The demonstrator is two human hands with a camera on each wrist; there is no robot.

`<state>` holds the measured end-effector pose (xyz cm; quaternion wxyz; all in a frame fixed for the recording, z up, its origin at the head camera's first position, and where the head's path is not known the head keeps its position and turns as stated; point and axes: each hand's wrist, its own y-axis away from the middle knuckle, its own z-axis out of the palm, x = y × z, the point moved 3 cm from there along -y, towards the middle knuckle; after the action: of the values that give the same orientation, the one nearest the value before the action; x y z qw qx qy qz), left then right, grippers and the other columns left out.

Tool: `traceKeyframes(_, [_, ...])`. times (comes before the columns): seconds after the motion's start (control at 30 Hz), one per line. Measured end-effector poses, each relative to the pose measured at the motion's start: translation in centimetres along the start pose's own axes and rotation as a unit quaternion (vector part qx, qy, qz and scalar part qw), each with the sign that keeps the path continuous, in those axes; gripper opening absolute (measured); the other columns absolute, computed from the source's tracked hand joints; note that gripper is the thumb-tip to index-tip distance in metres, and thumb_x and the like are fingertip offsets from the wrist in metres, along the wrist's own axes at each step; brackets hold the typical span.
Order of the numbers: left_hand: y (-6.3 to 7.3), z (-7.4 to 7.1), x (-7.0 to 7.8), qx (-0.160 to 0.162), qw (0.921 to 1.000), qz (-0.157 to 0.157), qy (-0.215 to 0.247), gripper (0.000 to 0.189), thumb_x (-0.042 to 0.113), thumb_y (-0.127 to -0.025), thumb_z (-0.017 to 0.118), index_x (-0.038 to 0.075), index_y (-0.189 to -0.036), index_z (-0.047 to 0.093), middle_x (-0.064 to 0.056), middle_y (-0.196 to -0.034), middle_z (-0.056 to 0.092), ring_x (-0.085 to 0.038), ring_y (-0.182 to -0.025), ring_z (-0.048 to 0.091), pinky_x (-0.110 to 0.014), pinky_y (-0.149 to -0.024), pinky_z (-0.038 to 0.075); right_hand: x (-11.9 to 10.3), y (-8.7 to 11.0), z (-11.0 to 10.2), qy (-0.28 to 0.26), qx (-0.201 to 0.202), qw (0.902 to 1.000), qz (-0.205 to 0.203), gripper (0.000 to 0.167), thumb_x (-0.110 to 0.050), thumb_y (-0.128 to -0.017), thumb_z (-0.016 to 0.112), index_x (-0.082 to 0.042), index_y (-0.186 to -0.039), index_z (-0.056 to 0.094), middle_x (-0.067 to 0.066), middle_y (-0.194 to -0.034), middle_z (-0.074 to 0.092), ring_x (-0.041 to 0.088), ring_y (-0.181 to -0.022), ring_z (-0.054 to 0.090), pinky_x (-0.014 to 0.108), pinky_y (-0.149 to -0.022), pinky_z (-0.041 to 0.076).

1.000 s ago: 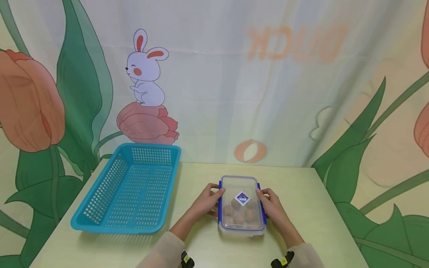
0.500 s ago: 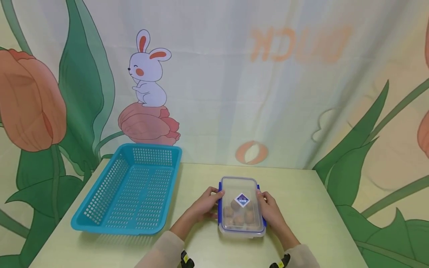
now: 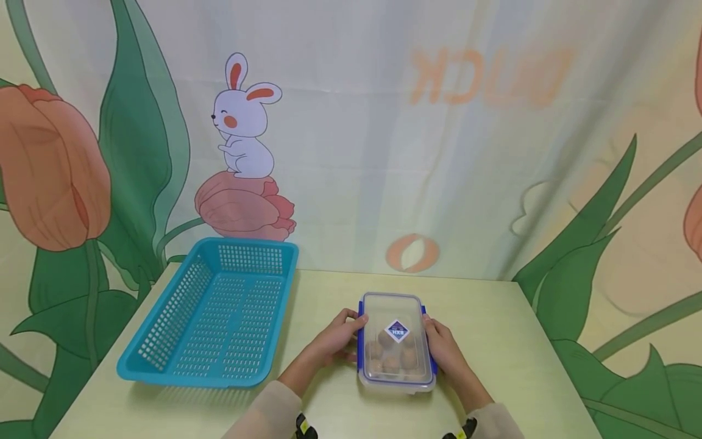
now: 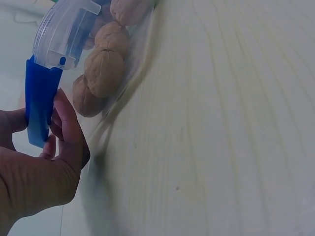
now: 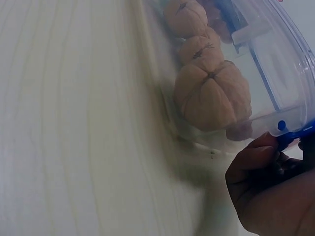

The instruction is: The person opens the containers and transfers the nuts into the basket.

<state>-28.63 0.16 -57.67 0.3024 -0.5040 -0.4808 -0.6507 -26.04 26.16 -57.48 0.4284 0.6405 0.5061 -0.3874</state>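
Note:
A clear plastic food container with a blue-edged lid and a diamond label sits in front of me, several walnuts inside it. My left hand grips its left side. In the left wrist view, the thumb and fingers pinch the blue side latch, which stands out from the wall. On the opposite side my right hand holds the container, thumb at the lid's edge. The right wrist view has those curled fingers against the right blue latch. Part of the right hand's grip is hidden there.
To the left on the pale wooden table stands a blue perforated basket with nothing in it. A curtain printed with a rabbit and tulips hangs behind the table's far edge.
The right hand's fingers have drawn in closer along the container's right side. The container and left hand keep nearly the same place; the head view has shifted slightly.

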Motion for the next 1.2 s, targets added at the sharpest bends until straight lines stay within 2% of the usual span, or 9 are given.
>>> traceKeyframes(0.13, [0.0, 0.0, 0.0, 0.000, 1.0000, -0.001, -0.002, 0.051, 0.052, -0.106, 0.060, 0.013, -0.136, 0.047, -0.013, -0.106, 0.065, -0.024, -0.085, 0.067, -0.030, -0.057, 0.060, 0.1, 0.0, -0.1, -0.006, -0.015, 0.9998, 0.008, 0.070, -0.053, -0.114, 0.035, 0.005, -0.151, 0.050, 0.027, -0.148, 0.056, 0.042, -0.140, 0.050, 0.059, -0.120, 0.036])
traceKeyframes(0.27, [0.0, -0.2, -0.1, 0.001, 1.0000, -0.006, -0.001, 0.051, 0.052, -0.106, 0.060, 0.013, -0.136, 0.047, -0.014, -0.105, 0.066, -0.025, -0.084, 0.068, -0.032, -0.058, 0.061, 0.3, -0.1, 0.0, -0.006, -0.028, 0.9994, 0.017, 0.074, -0.054, -0.114, 0.034, 0.006, -0.157, 0.042, 0.029, -0.156, 0.047, 0.046, -0.147, 0.042, 0.061, -0.122, 0.031])
traceKeyframes(0.33, [0.0, -0.3, -0.1, 0.000, 1.0000, -0.007, 0.002, 0.051, 0.052, -0.106, 0.061, 0.013, -0.135, 0.047, -0.014, -0.105, 0.067, -0.025, -0.085, 0.068, -0.032, -0.058, 0.061, 0.5, -0.2, 0.0, -0.007, -0.025, 0.9995, 0.020, 0.071, -0.051, -0.115, 0.033, 0.007, -0.155, 0.044, 0.029, -0.151, 0.052, 0.044, -0.141, 0.050, 0.060, -0.119, 0.038])
traceKeyframes(0.43, [0.0, -0.4, -0.1, -0.004, 1.0000, -0.006, 0.007, 0.050, 0.052, -0.106, 0.060, 0.013, -0.134, 0.047, -0.014, -0.105, 0.067, -0.024, -0.085, 0.068, -0.032, -0.058, 0.061, 1.0, -0.2, 0.0, -0.015, -0.017, 0.9995, 0.023, 0.065, -0.043, -0.116, 0.032, 0.010, -0.149, 0.051, 0.024, -0.134, 0.064, 0.033, -0.121, 0.063, 0.051, -0.107, 0.051])
traceKeyframes(0.53, [0.2, -0.3, 0.1, -0.009, 0.9999, -0.004, 0.007, 0.048, 0.051, -0.106, 0.060, 0.013, -0.133, 0.047, -0.012, -0.104, 0.067, -0.024, -0.084, 0.067, -0.030, -0.057, 0.059, 1.5, 0.0, -0.1, -0.036, -0.013, 0.9987, 0.034, 0.060, -0.036, -0.117, 0.031, 0.011, -0.144, 0.055, 0.020, -0.123, 0.069, 0.024, -0.107, 0.067, 0.043, -0.095, 0.056])
traceKeyframes(0.63, [0.3, -0.2, 0.1, -0.011, 0.9999, -0.005, 0.006, 0.047, 0.051, -0.107, 0.059, 0.013, -0.132, 0.047, -0.012, -0.104, 0.067, -0.023, -0.084, 0.066, -0.029, -0.057, 0.058, 1.7, 0.1, 0.0, -0.055, -0.016, 0.9973, 0.046, 0.059, -0.036, -0.117, 0.031, 0.010, -0.144, 0.056, 0.019, -0.125, 0.069, 0.023, -0.107, 0.067, 0.041, -0.095, 0.056])
traceKeyframes(0.87, [0.3, -0.1, 0.0, -0.010, 0.9999, -0.008, 0.008, 0.048, 0.050, -0.107, 0.060, 0.013, -0.134, 0.047, -0.012, -0.104, 0.066, -0.023, -0.085, 0.066, -0.030, -0.057, 0.059, 2.0, -0.1, 0.1, -0.074, -0.022, 0.9951, 0.062, 0.058, -0.035, -0.117, 0.031, 0.010, -0.145, 0.055, 0.020, -0.125, 0.069, 0.025, -0.110, 0.067, 0.047, -0.102, 0.054])
traceKeyframes(1.07, [0.1, -0.1, 0.0, -0.009, 0.9999, -0.009, 0.002, 0.049, 0.051, -0.106, 0.060, 0.013, -0.135, 0.047, -0.012, -0.105, 0.064, -0.024, -0.086, 0.066, -0.030, -0.058, 0.059, 2.0, -0.1, 0.1, -0.092, -0.021, 0.9933, 0.067, 0.059, -0.037, -0.116, 0.032, 0.009, -0.144, 0.056, 0.017, -0.118, 0.070, 0.023, -0.104, 0.067, 0.043, -0.096, 0.056])
traceKeyframes(1.2, [-0.1, -0.1, 0.0, -0.006, 0.9999, -0.010, 0.003, 0.049, 0.051, -0.106, 0.061, 0.014, -0.135, 0.047, -0.012, -0.107, 0.064, -0.024, -0.088, 0.065, -0.030, -0.059, 0.059, 2.0, -0.1, 0.0, -0.078, -0.011, 0.9949, 0.063, 0.057, -0.036, -0.117, 0.032, 0.008, -0.141, 0.058, 0.016, -0.114, 0.070, 0.022, -0.100, 0.068, 0.040, -0.091, 0.057])
